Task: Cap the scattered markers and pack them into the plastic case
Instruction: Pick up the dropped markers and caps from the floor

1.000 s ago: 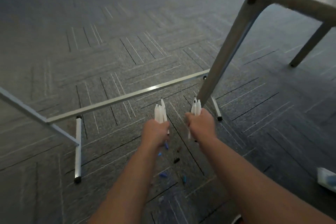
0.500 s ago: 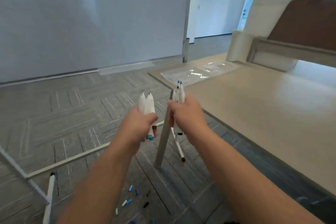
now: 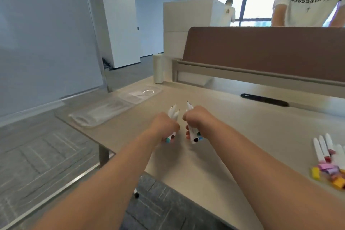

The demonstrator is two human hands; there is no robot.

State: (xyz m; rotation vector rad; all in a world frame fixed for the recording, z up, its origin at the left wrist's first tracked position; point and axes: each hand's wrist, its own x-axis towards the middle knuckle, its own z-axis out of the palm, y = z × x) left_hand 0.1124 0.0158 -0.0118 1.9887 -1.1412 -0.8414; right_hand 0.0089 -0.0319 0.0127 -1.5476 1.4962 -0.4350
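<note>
a white roll (image 3: 158,68) stands beside the brown divider (image 3: 261,50).

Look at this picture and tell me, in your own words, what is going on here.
A person's left hand and right hand each grip a bunch of uncapped markers just above the desk. At the desk's right edge lie other markers beside loose coloured caps. The clear plastic case sits at the far left.

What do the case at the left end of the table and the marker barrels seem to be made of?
The case looks like thin clear plastic, glossy: the table shows through and light glints on it. The marker barrels gripped in the left hand and right hand look like smooth white opaque plastic, though blur hides the finish.
</note>
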